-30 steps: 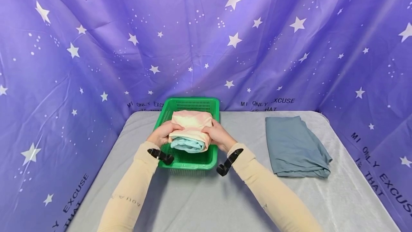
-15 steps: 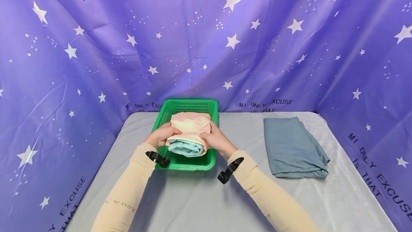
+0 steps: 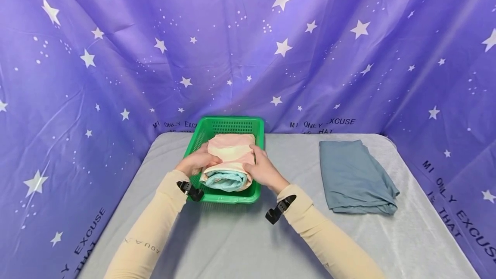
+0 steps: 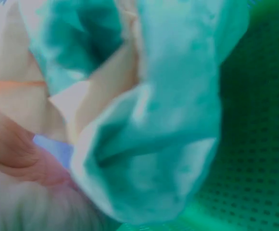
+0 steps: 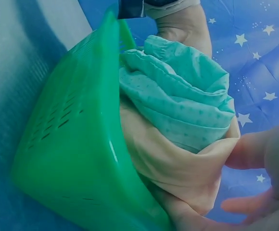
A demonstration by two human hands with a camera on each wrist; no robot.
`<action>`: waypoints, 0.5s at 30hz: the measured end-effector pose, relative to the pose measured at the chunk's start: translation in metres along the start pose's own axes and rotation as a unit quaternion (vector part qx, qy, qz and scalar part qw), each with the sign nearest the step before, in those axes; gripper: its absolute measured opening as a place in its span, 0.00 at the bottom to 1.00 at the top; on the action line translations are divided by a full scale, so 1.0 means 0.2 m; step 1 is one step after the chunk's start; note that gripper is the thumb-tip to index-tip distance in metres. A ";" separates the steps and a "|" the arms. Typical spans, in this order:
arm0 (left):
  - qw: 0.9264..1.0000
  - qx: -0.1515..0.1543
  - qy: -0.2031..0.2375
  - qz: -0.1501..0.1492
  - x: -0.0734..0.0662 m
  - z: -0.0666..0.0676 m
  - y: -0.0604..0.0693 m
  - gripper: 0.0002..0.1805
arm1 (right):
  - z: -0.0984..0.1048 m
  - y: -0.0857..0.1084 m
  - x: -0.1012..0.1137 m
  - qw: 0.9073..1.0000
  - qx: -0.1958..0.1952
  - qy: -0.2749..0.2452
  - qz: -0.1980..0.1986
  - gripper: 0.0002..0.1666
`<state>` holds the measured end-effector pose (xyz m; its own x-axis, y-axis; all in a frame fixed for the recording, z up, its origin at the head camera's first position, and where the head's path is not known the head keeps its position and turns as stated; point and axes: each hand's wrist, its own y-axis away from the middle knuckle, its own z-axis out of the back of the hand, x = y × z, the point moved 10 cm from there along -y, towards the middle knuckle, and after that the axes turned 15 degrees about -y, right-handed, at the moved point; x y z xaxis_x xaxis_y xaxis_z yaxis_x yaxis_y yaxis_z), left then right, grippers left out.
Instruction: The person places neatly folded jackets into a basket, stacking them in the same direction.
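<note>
A folded bundle of cloth (image 3: 232,152), pink and cream outside with teal fabric (image 3: 226,181) rolled inside, sits within the rim of the green basket (image 3: 232,199). My left hand (image 3: 196,161) grips its left side, thumb on top. On the opposite side my right hand (image 3: 265,170) holds the bundle, thumb on the upper face and fingers along the edge. The right wrist view shows the teal layers (image 5: 183,101) wrapped by the cream cloth (image 5: 168,154), close against the basket wall (image 5: 86,144). Fingers under the bundle are mostly hidden.
A folded grey-blue cloth (image 3: 356,178) lies on the right part of the grey-covered table (image 3: 240,244). Behind the table hangs a purple curtain (image 3: 232,55) with white stars. Each wrist wears a black strap.
The bundle's near end has tipped and shifted slightly toward the basket's front, showing more of the rolled teal end. Both hands have kept hold, and the right wrist is a little lower.
</note>
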<state>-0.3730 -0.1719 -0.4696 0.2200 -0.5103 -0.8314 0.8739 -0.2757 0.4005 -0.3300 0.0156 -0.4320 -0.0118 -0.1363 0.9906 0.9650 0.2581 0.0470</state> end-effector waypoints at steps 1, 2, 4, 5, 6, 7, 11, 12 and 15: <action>1.000 -0.002 -0.011 0.001 0.00 0.00 0.00 0.58 | 0.00 0.00 0.01 1.000 0.002 0.013 0.007 0.43; 1.000 -0.005 -0.025 -0.001 -0.01 -0.01 0.00 0.60 | -0.01 0.00 0.01 1.000 0.004 0.026 0.014 0.42; 0.998 -0.010 -0.054 -0.001 -0.02 -0.01 0.01 0.63 | -0.02 0.00 0.02 0.998 0.010 0.050 0.024 0.40; 0.998 -0.011 -0.066 -0.004 -0.03 -0.01 0.01 0.65 | -0.03 0.01 0.03 0.998 0.015 0.061 0.028 0.39; 0.997 -0.009 -0.080 -0.007 -0.04 -0.02 0.01 0.65 | -0.03 0.01 0.03 0.997 0.021 0.071 0.032 0.38; 0.995 -0.004 -0.095 -0.012 -0.04 -0.03 0.01 0.65 | -0.04 0.01 0.04 0.996 0.027 0.081 0.035 0.37; 0.990 0.029 -0.134 -0.022 -0.04 -0.07 0.01 0.57 | -0.08 0.03 0.05 0.991 0.057 0.115 0.047 0.33; 0.988 0.033 -0.148 -0.018 -0.03 -0.08 0.02 0.55 | -0.09 0.04 0.05 0.989 0.063 0.122 0.050 0.32; 0.981 0.030 -0.191 -0.005 -0.02 -0.08 0.03 0.53 | -0.12 0.06 0.05 0.984 0.080 0.152 0.053 0.30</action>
<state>-0.3622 -0.1583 -0.4700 0.0234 -0.7727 -0.6344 0.8459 -0.3229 0.4245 -0.3129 -0.0052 -0.4237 0.1891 -0.3729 0.9084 0.9027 0.4301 -0.0114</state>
